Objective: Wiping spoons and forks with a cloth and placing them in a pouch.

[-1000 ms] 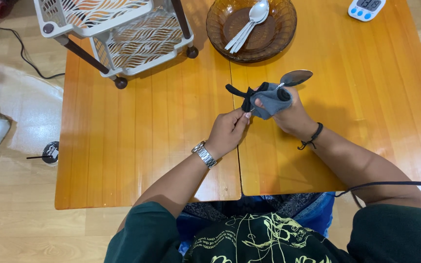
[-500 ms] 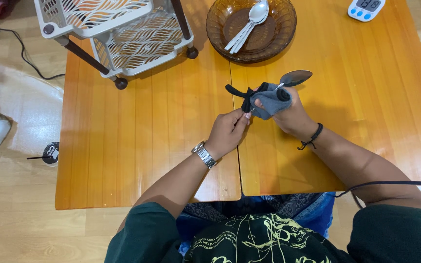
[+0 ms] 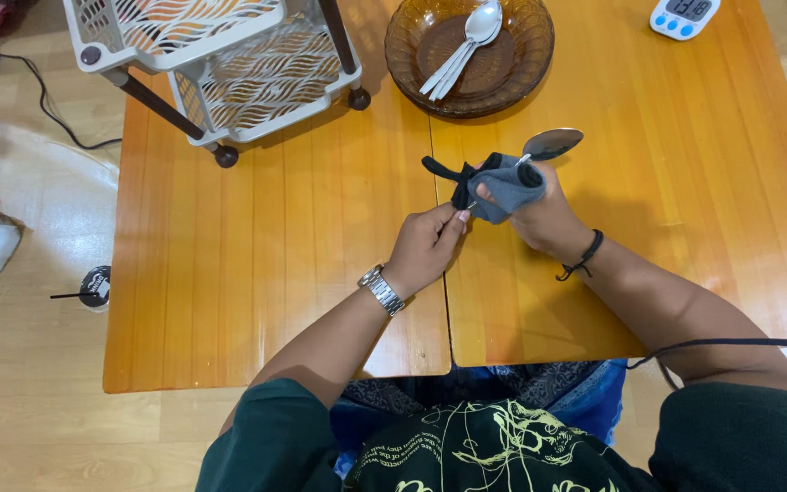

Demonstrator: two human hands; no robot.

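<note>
The person is sitting at the near edge of an orange wooden table (image 3: 257,273), and both hands are meeting a little above its middle seam. The left hand (image 3: 425,246) is closing its fingertips on the handle end of a metal spoon (image 3: 551,144), pinching it just below the cloth. The right hand (image 3: 539,214) is gripping a grey cloth (image 3: 503,187) that is bunched around the spoon's stem, with a dark edge of the cloth sticking out to the left. The bowl of the spoon is poking out of the cloth on the far right side, tilted upward and catching the light. The spoon and cloth are being held up off the table, near its centre.

A metal watch (image 3: 381,289) is sitting on the left wrist, and a black cord bracelet (image 3: 583,259) is circling the right wrist.

At the far edge of the table, just beyond the hands, a brown glass dish (image 3: 521,68) is resting, and several more spoons (image 3: 466,44) are lying inside it, their bowls pointing away. To the far left, a white plastic rack (image 3: 229,64) with patterned shelves and dark legs is standing on the table corner. At the far right corner, a small white timer (image 3: 685,16) with blue buttons is lying flat, well apart from the hands. A black cable (image 3: 730,344) is running across the right arm at the near right.
</note>
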